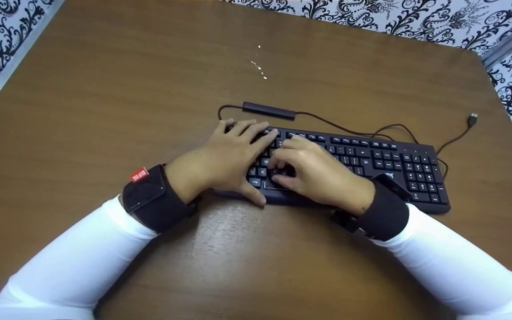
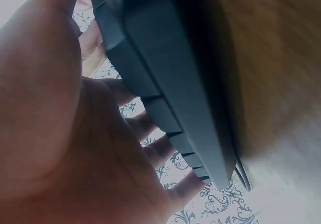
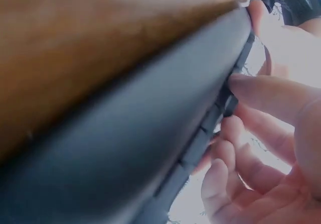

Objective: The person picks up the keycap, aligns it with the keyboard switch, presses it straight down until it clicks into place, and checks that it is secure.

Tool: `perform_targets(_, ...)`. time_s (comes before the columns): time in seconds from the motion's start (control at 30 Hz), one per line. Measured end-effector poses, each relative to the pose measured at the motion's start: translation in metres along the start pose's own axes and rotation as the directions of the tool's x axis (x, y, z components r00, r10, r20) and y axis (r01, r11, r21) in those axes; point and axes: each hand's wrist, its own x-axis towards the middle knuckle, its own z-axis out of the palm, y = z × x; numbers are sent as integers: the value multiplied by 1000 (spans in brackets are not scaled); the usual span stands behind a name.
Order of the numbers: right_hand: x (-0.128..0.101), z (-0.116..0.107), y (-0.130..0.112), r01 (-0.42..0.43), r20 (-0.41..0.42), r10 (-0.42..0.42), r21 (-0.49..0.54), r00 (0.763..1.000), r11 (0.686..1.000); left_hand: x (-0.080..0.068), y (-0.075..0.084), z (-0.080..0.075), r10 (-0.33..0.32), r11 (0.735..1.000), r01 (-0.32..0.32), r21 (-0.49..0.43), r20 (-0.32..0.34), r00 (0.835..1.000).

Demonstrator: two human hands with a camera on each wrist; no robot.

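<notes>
A black keyboard (image 1: 354,155) lies flat on the wooden table under both hands. Spread across its left end, the left hand (image 1: 234,155) rests with fingers reaching over the keys to the back edge and thumb at the front edge. The right hand (image 1: 314,171) is bent over the keys just right of it, thumb and index finger curled toward each other. In the right wrist view, a small dark key (image 3: 230,105) stands out from the row between the thumb tip and index finger, which pinch it. The other fingers of that hand are curled in.
Behind the keyboard runs its black cable (image 1: 327,122) with a tied bundle (image 1: 268,110), ending in a USB plug (image 1: 472,120) at the right. The wooden table (image 1: 127,89) meets patterned wallpaper (image 1: 371,15) at the back. Black bands (image 1: 147,200) wrap both wrists.
</notes>
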Motion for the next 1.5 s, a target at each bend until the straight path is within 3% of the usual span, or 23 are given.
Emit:
perform_targets(0.47, 3, -1, -6, -51, 28, 52, -26, 998, 998, 0, 1, -2, 0, 1000, 0, -4, -3, 1000)
perform_targets(0.87, 4, -8, -7, -31, 32, 32, -22, 999, 999, 0, 3, -3, 7, 1000, -7, 2, 0, 1000)
perform_targets(1.5, 2, 1, -17, 51, 0, -52, -189, 999, 981, -2, 0, 2, 4, 1000, -5, -28, -15, 1000)
